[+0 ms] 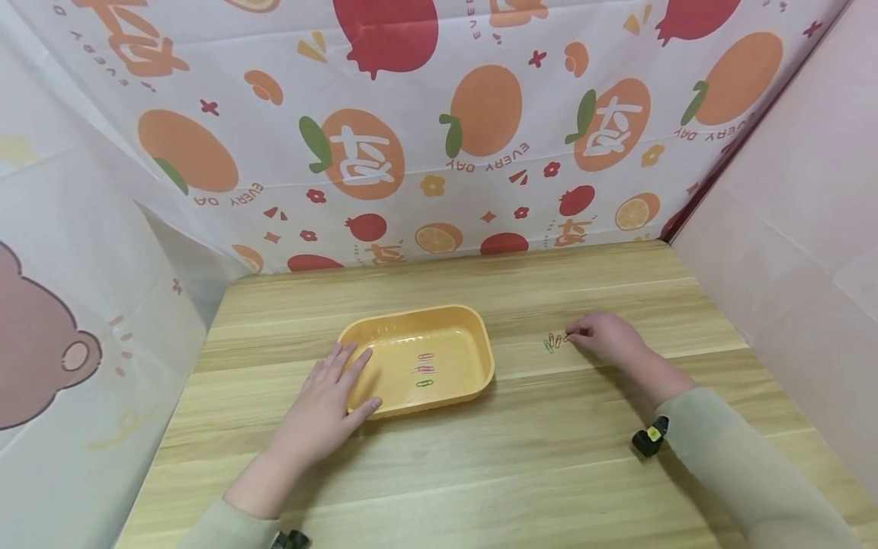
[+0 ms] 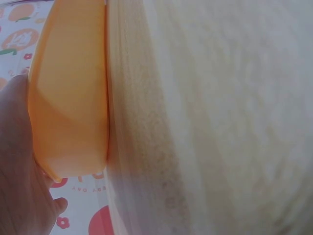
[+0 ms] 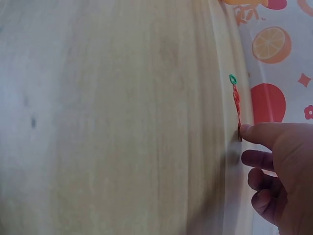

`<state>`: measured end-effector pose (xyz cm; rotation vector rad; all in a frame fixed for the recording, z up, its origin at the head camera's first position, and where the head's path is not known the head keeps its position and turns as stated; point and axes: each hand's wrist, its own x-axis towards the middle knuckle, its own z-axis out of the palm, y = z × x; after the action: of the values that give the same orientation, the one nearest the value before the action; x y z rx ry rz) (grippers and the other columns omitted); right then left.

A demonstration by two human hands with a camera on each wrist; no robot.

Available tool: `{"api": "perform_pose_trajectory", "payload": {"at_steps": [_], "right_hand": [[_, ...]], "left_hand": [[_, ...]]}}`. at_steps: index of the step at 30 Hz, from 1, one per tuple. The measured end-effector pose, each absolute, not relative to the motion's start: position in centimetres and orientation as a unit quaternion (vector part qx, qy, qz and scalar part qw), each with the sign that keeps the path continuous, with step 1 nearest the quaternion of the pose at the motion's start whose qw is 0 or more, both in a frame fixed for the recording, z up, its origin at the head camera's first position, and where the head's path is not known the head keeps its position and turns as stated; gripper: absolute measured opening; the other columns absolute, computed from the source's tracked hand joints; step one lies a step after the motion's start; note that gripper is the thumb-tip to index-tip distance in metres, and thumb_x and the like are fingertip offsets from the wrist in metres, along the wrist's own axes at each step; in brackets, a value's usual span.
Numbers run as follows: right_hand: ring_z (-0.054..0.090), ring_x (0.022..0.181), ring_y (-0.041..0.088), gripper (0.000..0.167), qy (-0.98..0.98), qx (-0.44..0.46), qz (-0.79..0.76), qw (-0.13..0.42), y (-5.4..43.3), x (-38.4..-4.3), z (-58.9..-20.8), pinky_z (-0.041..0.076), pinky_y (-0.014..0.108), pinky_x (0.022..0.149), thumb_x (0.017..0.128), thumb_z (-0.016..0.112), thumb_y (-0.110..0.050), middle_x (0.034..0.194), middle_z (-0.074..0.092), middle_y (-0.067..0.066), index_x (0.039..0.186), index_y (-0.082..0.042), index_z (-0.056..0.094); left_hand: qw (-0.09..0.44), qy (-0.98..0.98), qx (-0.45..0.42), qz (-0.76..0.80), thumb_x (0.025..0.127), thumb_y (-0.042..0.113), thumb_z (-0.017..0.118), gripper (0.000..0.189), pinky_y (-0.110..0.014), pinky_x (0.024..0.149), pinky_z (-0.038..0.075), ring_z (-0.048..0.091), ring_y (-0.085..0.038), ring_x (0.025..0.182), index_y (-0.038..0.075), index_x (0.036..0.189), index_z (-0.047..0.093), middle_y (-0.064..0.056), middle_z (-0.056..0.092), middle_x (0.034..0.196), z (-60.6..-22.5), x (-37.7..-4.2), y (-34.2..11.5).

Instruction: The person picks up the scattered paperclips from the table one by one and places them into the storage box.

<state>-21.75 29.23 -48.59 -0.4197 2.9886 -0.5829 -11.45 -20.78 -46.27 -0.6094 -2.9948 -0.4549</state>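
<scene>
A yellow tray (image 1: 473, 366) stands on the wooden table with several pink paper clips (image 1: 426, 369) and a green paper clip (image 1: 424, 383) in it. My left hand (image 1: 328, 408) rests spread over the tray's left end, fingers over the rim and thumb at the front edge. Right of the tray, my right hand (image 1: 607, 337) is down at the tabletop, its thumb and forefinger pinching a red paper clip (image 3: 240, 133). Beside those fingertips lie more red paper clips (image 1: 554, 341) and a green paper clip (image 1: 548, 347).
The wooden table (image 1: 439, 473) meets a fruit-print cloth (image 1: 425, 152) along its back edge. Pale cloth panels flank it, the left panel (image 1: 123, 427) bearing a cartoon animal print. A small black device (image 1: 648, 438) sits at the right cuff.
</scene>
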Motion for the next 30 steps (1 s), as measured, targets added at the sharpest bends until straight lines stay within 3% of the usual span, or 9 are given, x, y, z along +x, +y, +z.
{"api": "perform_pose_trajectory", "payload": {"at_steps": [19, 30], "right_hand": [[0.068, 0.090, 0.022, 0.010, 0.974, -0.181, -0.136, 0.014, 28.5, -22.0, -47.6, 0.055, 0.046, 0.082, 0.093, 0.070, -0.021, 0.096, 0.074, 0.002, 0.097, -0.015, 0.077], [0.052, 0.067, 0.012, 0.008, 0.973, -0.183, -0.135, 0.032, 28.5, -22.1, -47.4, 0.047, 0.035, 0.064, 0.091, 0.067, -0.020, 0.073, 0.059, -0.009, 0.083, -0.021, 0.069]], "left_hand": [[0.030, -0.969, -0.197, -0.144, 0.096, 0.059, 0.053, 0.080, -0.060, 0.119, 0.013, 0.007, -0.035, 0.151, 0.020, 0.159, 0.022, -0.013, 0.015, 0.165, -46.3, -11.5, -20.8], [0.023, -0.970, -0.198, -0.140, 0.096, 0.060, 0.050, 0.081, -0.060, 0.119, 0.013, 0.006, -0.035, 0.151, 0.022, 0.160, 0.017, -0.013, 0.014, 0.165, -46.4, -11.5, -20.8]]}}
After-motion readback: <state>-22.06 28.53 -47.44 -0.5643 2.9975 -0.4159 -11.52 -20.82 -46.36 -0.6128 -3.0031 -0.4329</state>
